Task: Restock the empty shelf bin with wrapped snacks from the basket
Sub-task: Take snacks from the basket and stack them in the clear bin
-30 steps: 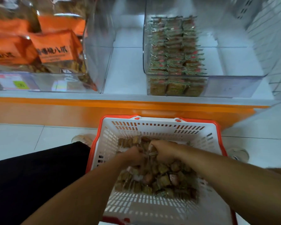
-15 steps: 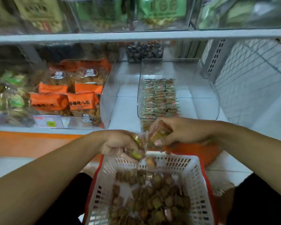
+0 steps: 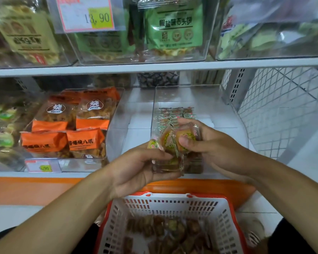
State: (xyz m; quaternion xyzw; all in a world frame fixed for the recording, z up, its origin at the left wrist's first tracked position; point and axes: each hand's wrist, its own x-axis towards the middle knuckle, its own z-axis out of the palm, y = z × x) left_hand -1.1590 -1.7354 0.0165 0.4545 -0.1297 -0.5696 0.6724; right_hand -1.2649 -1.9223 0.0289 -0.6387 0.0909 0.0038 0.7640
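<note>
Left hand and right hand, both raised in front of the clear shelf bin, each grip a bunch of wrapped snacks: small brown pieces in clear film with yellow-green print. From left: a clear bin holds orange snack bags; the shelf bin holds neat rows of the same snacks along its left side; below, the white basket with red rim holds a loose pile.
</note>
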